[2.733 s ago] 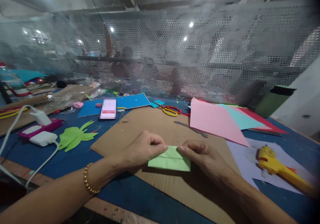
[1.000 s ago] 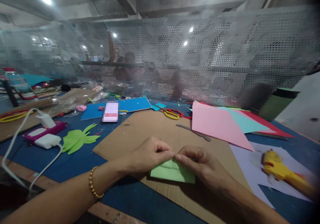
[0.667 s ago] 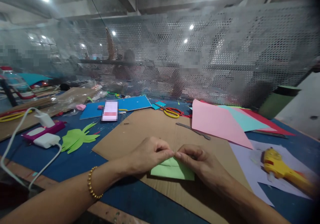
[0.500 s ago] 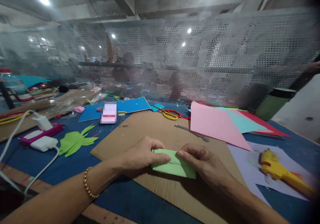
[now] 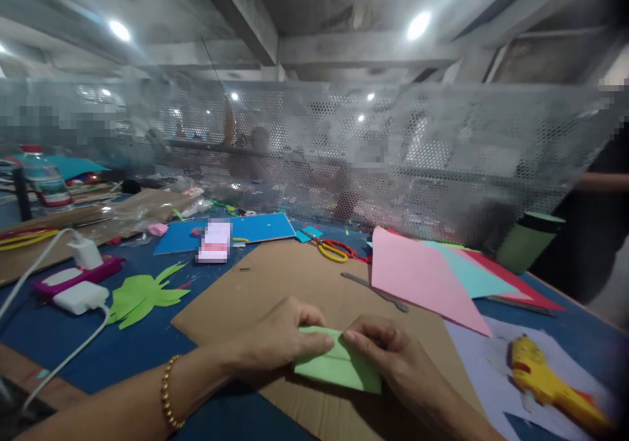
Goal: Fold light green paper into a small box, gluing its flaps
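A folded piece of light green paper is held between my two hands, low over a brown cardboard sheet. My left hand pinches its left end, thumb on top and fingers behind. At the upper right edge, my right hand grips the paper with thumb and curled fingers. A fold line runs across the paper near the thumbs. Beyond my hands a thin metal tool lies on the cardboard.
Scissors with yellow and red handles lie behind the cardboard. Pink paper and a yellow glue gun are at right. Green leaf-shaped cutouts, a purple power strip and a phone are at left. A perforated screen stands behind.
The camera has tilted up, so everything sits lower in view. Both hands keep the same grip on the green paper. At the far right, more of another person shows.
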Demonstrator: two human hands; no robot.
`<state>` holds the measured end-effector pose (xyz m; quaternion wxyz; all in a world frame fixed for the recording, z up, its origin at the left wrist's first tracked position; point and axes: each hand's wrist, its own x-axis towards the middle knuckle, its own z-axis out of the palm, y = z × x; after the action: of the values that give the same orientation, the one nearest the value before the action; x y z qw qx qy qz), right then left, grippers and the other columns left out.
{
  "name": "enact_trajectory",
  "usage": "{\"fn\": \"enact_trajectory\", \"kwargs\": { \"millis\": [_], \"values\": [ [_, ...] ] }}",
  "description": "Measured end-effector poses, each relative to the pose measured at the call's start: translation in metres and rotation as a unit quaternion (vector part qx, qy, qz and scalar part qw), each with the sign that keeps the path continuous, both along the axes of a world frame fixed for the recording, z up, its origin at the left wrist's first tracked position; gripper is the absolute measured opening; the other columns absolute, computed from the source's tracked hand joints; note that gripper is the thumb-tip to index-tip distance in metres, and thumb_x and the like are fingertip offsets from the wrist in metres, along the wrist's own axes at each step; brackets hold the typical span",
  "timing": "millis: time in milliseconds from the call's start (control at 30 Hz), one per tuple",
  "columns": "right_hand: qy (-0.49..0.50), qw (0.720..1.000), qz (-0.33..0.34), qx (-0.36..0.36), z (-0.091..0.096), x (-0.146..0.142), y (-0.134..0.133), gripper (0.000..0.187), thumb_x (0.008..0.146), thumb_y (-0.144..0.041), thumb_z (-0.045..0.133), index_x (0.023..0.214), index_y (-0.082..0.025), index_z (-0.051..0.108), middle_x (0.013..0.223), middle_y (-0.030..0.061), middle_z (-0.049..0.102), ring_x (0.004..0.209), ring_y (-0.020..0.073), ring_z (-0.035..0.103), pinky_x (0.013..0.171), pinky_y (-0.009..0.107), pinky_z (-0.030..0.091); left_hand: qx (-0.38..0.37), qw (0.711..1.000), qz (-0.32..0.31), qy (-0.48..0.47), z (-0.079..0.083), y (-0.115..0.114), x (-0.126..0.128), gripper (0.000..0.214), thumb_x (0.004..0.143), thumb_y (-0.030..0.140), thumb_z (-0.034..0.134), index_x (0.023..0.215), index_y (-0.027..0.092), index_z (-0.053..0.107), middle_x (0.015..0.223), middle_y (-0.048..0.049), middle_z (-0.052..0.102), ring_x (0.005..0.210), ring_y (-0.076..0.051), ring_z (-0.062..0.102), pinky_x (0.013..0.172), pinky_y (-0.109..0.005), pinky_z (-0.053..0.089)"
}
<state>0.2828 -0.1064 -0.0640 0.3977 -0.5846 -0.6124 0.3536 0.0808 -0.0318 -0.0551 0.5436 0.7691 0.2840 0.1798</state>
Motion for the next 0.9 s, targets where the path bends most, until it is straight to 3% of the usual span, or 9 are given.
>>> {"fn": "enact_trajectory", "kwargs": {
  "millis": [133, 267, 400, 633, 767, 900],
  "values": [
    [0.019, 1.000, 0.019, -0.012, -0.0004, -0.0042, -0.0022, 0.057, 0.081, -0.070, 0.056, 0.065, -0.016, 0.057, 0.060, -0.0018, 0.044, 0.056, 0.0108, 0.039, 0.048, 0.023, 0.028, 0.035, 0.999, 0.032, 0.002, -0.0028, -0.0005, 0.0013, 0.028, 0.081, 0.040, 0.062, 0.072, 0.013, 0.063, 0.064, 0.0023, 0.050, 0.060, -0.011, 0.044, 0.050, -0.021, 0.029],
    [0.022, 0.999, 0.024, -0.018, 0.0023, -0.0034, -0.0025, 0.053, 0.075, -0.068, 0.067, 0.069, -0.015, 0.058, 0.062, -0.0021, 0.047, 0.057, 0.0102, 0.041, 0.049, 0.022, 0.029, -0.012, 0.998, 0.061, -0.010, -0.0018, -0.0005, -0.0008, 0.030, 0.079, 0.043, 0.062, 0.077, 0.013, 0.064, 0.063, 0.0031, 0.050, 0.058, -0.011, 0.043, 0.050, -0.022, 0.029],
    [0.035, 0.998, 0.035, -0.039, 0.0022, -0.0010, -0.0020, 0.044, 0.074, -0.056, 0.073, 0.070, -0.016, 0.056, 0.062, -0.0027, 0.048, 0.056, 0.0096, 0.041, 0.049, 0.022, 0.028, 0.024, 0.999, 0.038, 0.017, 0.0039, -0.0014, -0.0033, 0.026, 0.077, 0.039, 0.063, 0.079, 0.013, 0.065, 0.066, 0.0032, 0.050, 0.059, -0.011, 0.044, 0.051, -0.022, 0.030],
    [0.036, 0.997, 0.044, -0.052, 0.0024, -0.0027, -0.0010, 0.033, 0.075, -0.043, 0.072, 0.067, -0.016, 0.055, 0.061, -0.0030, 0.048, 0.055, 0.0091, 0.040, 0.050, 0.023, 0.027, 0.011, 1.000, 0.008, 0.020, -0.0002, -0.0010, -0.0020, 0.029, 0.076, 0.041, 0.067, 0.073, 0.014, 0.059, 0.063, 0.0048, 0.046, 0.056, -0.009, 0.040, 0.048, -0.022, 0.026],
    [0.049, 0.996, 0.041, -0.057, 0.0047, -0.0056, -0.0034, 0.036, 0.075, -0.046, 0.071, 0.067, -0.018, 0.051, 0.059, -0.0049, 0.045, 0.054, 0.0086, 0.037, 0.048, 0.023, 0.025, 0.004, 1.000, 0.018, 0.006, -0.0035, -0.0009, -0.0004, 0.033, 0.076, 0.045, 0.068, 0.072, 0.014, 0.059, 0.062, 0.0045, 0.046, 0.056, -0.009, 0.041, 0.047, -0.021, 0.027],
    [0.058, 0.996, 0.056, -0.047, 0.0057, -0.0055, -0.0071, 0.044, 0.074, -0.053, 0.073, 0.066, -0.019, 0.047, 0.058, -0.0053, 0.044, 0.054, 0.0089, 0.038, 0.048, 0.022, 0.026, -0.005, 1.000, 0.018, 0.002, -0.0019, -0.0012, -0.0005, 0.026, 0.074, 0.038, 0.069, 0.072, 0.013, 0.061, 0.063, 0.0033, 0.051, 0.056, -0.009, 0.043, 0.047, -0.021, 0.029]
  ]
}}
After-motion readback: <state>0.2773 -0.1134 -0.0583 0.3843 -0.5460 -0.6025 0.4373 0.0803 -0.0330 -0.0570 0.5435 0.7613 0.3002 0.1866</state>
